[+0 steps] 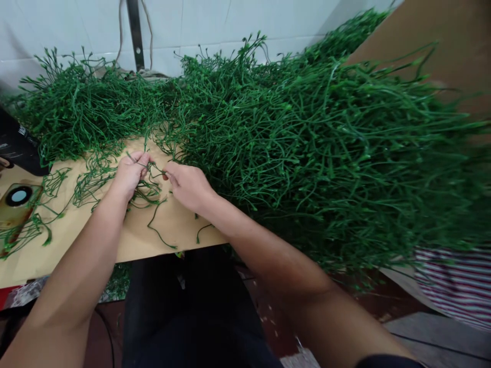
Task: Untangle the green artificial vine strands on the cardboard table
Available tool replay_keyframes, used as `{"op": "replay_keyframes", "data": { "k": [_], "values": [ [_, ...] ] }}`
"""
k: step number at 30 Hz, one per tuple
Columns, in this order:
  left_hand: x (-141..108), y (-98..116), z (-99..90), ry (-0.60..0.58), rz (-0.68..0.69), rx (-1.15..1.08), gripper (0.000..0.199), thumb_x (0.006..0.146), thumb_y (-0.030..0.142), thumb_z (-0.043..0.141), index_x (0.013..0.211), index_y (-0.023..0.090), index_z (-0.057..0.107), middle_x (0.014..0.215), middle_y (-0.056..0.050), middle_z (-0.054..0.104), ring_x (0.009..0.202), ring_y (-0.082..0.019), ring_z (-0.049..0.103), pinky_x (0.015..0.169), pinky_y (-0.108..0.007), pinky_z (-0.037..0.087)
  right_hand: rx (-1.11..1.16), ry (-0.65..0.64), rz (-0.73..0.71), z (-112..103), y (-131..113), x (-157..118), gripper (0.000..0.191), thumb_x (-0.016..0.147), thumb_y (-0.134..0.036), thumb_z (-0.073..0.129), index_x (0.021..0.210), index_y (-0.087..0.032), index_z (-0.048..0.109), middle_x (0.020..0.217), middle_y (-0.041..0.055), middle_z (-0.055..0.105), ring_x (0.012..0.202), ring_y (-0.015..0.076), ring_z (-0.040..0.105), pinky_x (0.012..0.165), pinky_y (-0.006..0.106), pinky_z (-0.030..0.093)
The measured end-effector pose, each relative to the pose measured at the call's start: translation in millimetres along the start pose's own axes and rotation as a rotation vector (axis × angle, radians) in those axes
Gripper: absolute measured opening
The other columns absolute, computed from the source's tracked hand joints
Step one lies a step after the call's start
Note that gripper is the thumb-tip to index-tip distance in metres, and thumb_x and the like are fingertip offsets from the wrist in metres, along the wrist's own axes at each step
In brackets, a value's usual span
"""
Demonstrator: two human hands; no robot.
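Over the brown board [153,240], my left hand [132,171] pinches thin green artificial stems between thumb and fingers. My right hand [186,184], just to the right, is closed on the end of a green stem [156,168] that runs across the gap between the hands. Loose green stems [92,186] lie tangled beneath and left of my left hand. A single bent stem [157,225] rests on the board below the hands. The fingertips of my right hand are partly hidden behind its knuckles.
A large heap of green stems [307,143] fills the right side, and a smaller pile [88,107] sits at the back left. At the left edge are a black package [19,145] and a phone-like object [19,199]. Striped cloth [456,281] shows at lower right.
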State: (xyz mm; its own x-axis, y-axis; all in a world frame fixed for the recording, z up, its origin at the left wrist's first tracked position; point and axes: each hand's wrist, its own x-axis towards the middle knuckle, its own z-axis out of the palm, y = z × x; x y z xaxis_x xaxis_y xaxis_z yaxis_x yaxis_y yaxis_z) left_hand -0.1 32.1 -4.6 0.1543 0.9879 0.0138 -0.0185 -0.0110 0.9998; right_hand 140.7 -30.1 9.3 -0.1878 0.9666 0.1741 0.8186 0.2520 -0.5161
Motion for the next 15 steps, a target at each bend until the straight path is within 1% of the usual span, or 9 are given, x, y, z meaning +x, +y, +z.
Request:
{"op": "replay_keyframes", "data": {
  "k": [3, 5, 6, 7, 9, 10, 11, 12, 15],
  "values": [
    [2, -1, 7.7, 0.083, -0.034, 0.042, 0.029, 0.083, 0.010, 0.050, 0.054, 0.013, 0.052, 0.033, 0.007, 0.032, 0.031, -0.003, 0.025, 0.036, -0.016, 0.016, -0.001, 0.003, -0.063, -1, -5, -4, 0.017, 0.079, -0.008, 0.041, 0.077, -0.019, 0.053, 0.071, 0.0022, 0.059, 0.059, 0.0119, 0.045, 0.057, 0.026, 0.028],
    [5, 1, 6.5, 0.111, -0.066, 0.031, 0.032, 0.085, 0.008, 0.048, 0.053, 0.014, 0.049, 0.033, 0.007, 0.032, 0.031, -0.002, 0.025, 0.036, -0.016, 0.017, 0.005, -0.005, -0.083, -3, -13, -14, 0.016, 0.077, -0.007, 0.043, 0.074, -0.020, 0.052, 0.068, 0.0017, 0.058, 0.057, 0.0116, 0.043, 0.056, 0.026, 0.028],
    [7, 2, 2.6, 0.151, -0.077, 0.011, 0.033, 0.086, 0.008, 0.046, 0.054, 0.014, 0.047, 0.034, 0.008, 0.032, 0.031, -0.002, 0.024, 0.036, -0.016, 0.016, 0.010, -0.028, -0.100, -5, -18, -20, 0.016, 0.077, -0.007, 0.043, 0.073, -0.020, 0.052, 0.066, 0.0013, 0.058, 0.056, 0.0115, 0.043, 0.056, 0.026, 0.029],
    [9, 4, -3.4, 0.225, -0.077, -0.015, 0.034, 0.088, 0.008, 0.045, 0.054, 0.015, 0.045, 0.034, 0.008, 0.030, 0.031, -0.002, 0.023, 0.036, -0.017, 0.016, 0.014, -0.055, -0.137, -8, -23, -28, 0.016, 0.076, -0.007, 0.043, 0.073, -0.019, 0.053, 0.066, 0.0009, 0.058, 0.056, 0.0114, 0.044, 0.056, 0.025, 0.030],
    [12, 6, -18.4, 0.397, -0.048, -0.075, 0.036, 0.091, 0.011, 0.041, 0.056, 0.017, 0.041, 0.035, 0.009, 0.026, 0.031, -0.002, 0.020, 0.036, -0.017, 0.014, 0.034, -0.096, -0.273, -19, -34, -44, 0.019, 0.076, -0.006, 0.042, 0.076, -0.019, 0.055, 0.068, 0.0005, 0.060, 0.058, 0.0114, 0.047, 0.057, 0.024, 0.032],
    [13, 7, -25.3, 0.455, -0.030, -0.100, 0.036, 0.092, 0.013, 0.039, 0.057, 0.017, 0.040, 0.035, 0.009, 0.024, 0.031, -0.002, 0.019, 0.036, -0.017, 0.013, 0.048, -0.082, -0.341, -28, -37, -51, 0.021, 0.076, -0.005, 0.041, 0.078, -0.019, 0.057, 0.070, 0.0007, 0.061, 0.060, 0.0113, 0.050, 0.057, 0.024, 0.034],
    [12, 8, -30.5, 0.468, -0.016, -0.119, 0.036, 0.093, 0.014, 0.038, 0.057, 0.017, 0.040, 0.035, 0.009, 0.024, 0.032, -0.003, 0.019, 0.036, -0.018, 0.014, 0.060, -0.027, -0.387, -38, -37, -56, 0.023, 0.078, -0.005, 0.040, 0.081, -0.018, 0.058, 0.073, 0.0013, 0.062, 0.060, 0.0112, 0.051, 0.058, 0.024, 0.036],
    [10, 9, -33.2, 0.436, -0.008, -0.134, 0.036, 0.093, 0.015, 0.038, 0.057, 0.017, 0.041, 0.036, 0.009, 0.026, 0.032, -0.003, 0.021, 0.036, -0.017, 0.015, 0.062, 0.068, -0.404, -49, -35, -60, 0.023, 0.080, -0.006, 0.040, 0.083, -0.018, 0.060, 0.074, 0.0021, 0.063, 0.060, 0.0113, 0.052, 0.058, 0.024, 0.037],
    [2, 11, -26.7, 0.237, 0.003, -0.148, 0.032, 0.092, 0.018, 0.044, 0.060, 0.015, 0.048, 0.041, 0.007, 0.037, 0.035, -0.003, 0.032, 0.038, -0.016, 0.024, -0.037, 0.467, -0.290, -91, -8, -69, 0.023, 0.087, -0.017, 0.041, 0.092, -0.023, 0.062, 0.078, 0.0050, 0.063, 0.064, 0.0151, 0.055, 0.060, 0.029, 0.041]
  ]
}}
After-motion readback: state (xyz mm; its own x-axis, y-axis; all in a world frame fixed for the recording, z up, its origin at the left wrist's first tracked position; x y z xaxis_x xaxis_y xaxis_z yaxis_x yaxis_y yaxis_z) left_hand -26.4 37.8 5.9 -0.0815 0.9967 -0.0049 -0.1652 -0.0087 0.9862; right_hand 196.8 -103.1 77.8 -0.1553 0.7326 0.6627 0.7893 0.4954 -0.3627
